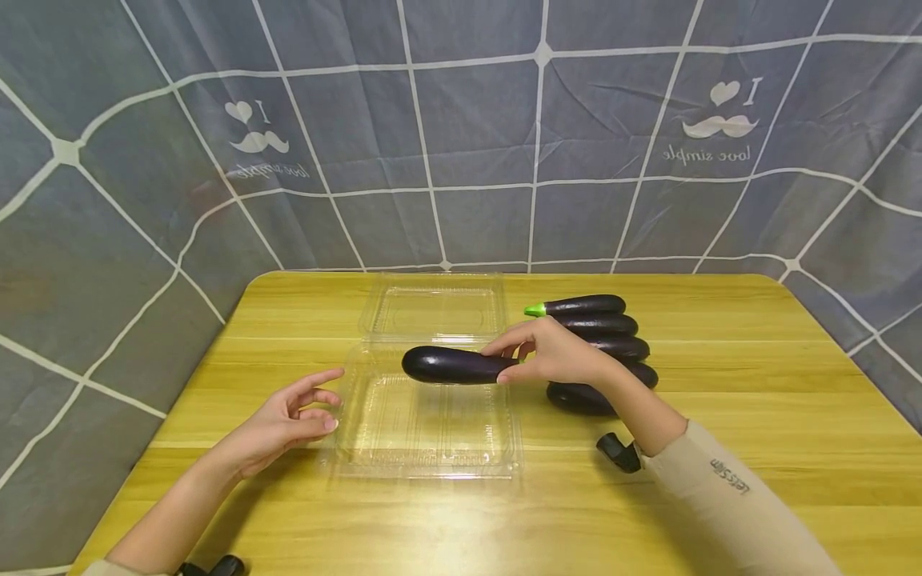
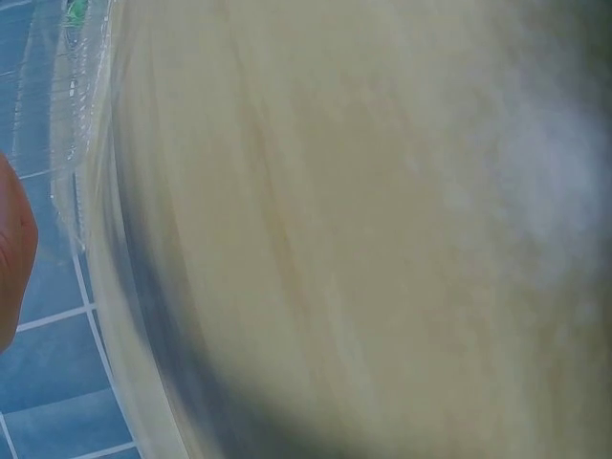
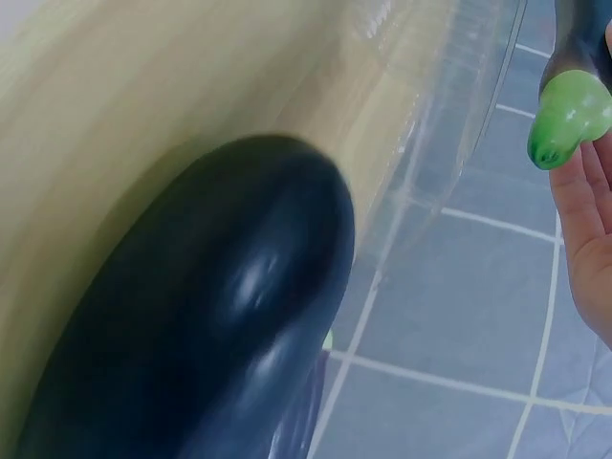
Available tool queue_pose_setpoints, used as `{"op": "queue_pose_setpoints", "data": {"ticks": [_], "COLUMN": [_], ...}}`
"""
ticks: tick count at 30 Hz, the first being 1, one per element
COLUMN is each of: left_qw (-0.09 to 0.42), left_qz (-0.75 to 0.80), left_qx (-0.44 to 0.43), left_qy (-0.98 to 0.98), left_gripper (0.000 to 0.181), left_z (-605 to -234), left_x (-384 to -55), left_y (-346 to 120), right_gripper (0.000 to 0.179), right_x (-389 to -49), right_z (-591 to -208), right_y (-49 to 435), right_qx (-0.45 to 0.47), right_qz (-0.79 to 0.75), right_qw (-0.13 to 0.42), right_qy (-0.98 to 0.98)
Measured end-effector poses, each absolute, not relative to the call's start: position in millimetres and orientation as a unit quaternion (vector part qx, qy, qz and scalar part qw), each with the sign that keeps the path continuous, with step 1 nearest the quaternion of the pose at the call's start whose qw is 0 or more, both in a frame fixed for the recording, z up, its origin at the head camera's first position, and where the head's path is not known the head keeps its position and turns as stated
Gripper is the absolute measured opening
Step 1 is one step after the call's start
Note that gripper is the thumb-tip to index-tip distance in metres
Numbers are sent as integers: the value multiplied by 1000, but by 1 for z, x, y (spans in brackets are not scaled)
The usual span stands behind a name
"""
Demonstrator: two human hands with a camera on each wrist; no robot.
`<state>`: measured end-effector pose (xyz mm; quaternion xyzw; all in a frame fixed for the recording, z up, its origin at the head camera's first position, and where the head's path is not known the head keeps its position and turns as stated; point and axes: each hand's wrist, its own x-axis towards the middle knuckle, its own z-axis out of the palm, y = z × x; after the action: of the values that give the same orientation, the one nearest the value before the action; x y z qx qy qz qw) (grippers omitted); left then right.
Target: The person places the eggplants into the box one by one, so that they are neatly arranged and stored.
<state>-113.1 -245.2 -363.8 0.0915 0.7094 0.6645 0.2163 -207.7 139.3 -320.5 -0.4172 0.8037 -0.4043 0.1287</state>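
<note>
My right hand [image 1: 551,352] pinches a dark purple eggplant [image 1: 454,366] near its stem end, holding it sideways over the base of a clear plastic clamshell box [image 1: 425,464]. In the right wrist view the green stem cap [image 3: 569,120] of the held eggplant shows beside the fingers. My left hand [image 1: 291,420] hovers at the box's left edge, fingers loosely bent and holding nothing. Only a sliver of the left hand [image 2: 11,253] appears in the left wrist view. The box lies unfolded, its lid [image 1: 432,308] toward the back.
Several more eggplants [image 1: 594,305] lie in a row on the wooden table [image 1: 735,376], right of the box; my right hand and forearm partly cover them. The nearest eggplant [image 3: 220,306] looms large in the right wrist view. A grey curtain [image 1: 483,144] with white lines hangs behind the table.
</note>
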Motion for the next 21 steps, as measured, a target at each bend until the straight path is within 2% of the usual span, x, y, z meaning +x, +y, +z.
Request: {"op": "queue_pose_setpoints", "data": {"ticks": [21], "left_qw": [216], "left_qz": [667], "left_qx": [96], "left_qy": [706], "left_gripper": [65], "left_z": [-365], "left_x": [-113], "left_y": [-245], "right_gripper": [32], "right_x": [-217], "right_z": [-337], "right_y": [90], "right_qx": [-430], "right_qz": [-383], "right_qw": [150], "right_qy": [804]}}
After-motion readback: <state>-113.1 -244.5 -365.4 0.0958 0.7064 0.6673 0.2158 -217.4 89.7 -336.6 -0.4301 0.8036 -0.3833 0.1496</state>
